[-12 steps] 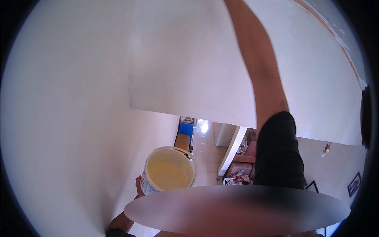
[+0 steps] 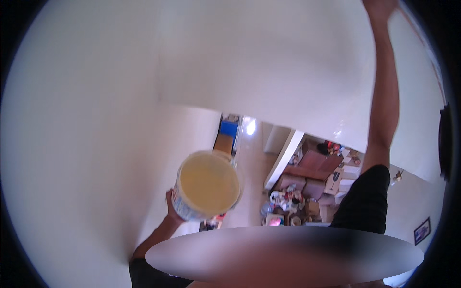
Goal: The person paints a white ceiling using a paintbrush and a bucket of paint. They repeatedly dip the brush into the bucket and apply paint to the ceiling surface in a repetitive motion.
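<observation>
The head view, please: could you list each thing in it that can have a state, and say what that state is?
Bucket: lid off, filled with pale yellow liquid, tilted toward the camera.
Left hand: gripping the bucket's side from below.
Right hand: raised high at the picture's top edge; whether it holds anything cannot be told.
Cardboard boxes: closed, standing on the floor.
</observation>
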The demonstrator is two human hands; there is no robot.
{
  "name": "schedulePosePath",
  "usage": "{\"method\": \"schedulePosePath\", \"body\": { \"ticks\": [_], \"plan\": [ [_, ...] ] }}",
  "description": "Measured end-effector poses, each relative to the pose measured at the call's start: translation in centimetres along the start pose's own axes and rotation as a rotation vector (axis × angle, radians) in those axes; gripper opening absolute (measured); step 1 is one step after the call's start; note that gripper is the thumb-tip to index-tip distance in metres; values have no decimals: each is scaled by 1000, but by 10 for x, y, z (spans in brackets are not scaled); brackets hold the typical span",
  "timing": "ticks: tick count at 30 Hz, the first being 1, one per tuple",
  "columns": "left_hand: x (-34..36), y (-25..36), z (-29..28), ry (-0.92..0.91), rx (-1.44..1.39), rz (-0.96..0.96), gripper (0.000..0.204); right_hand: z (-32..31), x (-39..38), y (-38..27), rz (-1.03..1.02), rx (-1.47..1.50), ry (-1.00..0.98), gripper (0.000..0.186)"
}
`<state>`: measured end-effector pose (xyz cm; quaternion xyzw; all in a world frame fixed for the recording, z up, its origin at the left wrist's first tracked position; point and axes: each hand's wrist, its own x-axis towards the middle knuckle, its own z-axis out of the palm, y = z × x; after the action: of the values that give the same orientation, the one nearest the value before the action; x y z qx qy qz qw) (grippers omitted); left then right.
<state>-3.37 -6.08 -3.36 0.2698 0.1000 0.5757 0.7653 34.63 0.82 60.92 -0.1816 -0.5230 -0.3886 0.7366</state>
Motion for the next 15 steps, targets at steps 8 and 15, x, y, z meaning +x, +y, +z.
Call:
{"method": "schedulePosePath", "body": {
  "ticks": [8, 15],
  "plan": [
    [25, -41, 53, 18, -124, -38, 94, -154, -190, -5, 522, 442, -751, 29],
    [19, -38, 28, 140, -106, 82, 87, -161, -286, -80, 405, 813, -1195, 26]
  ]
}}
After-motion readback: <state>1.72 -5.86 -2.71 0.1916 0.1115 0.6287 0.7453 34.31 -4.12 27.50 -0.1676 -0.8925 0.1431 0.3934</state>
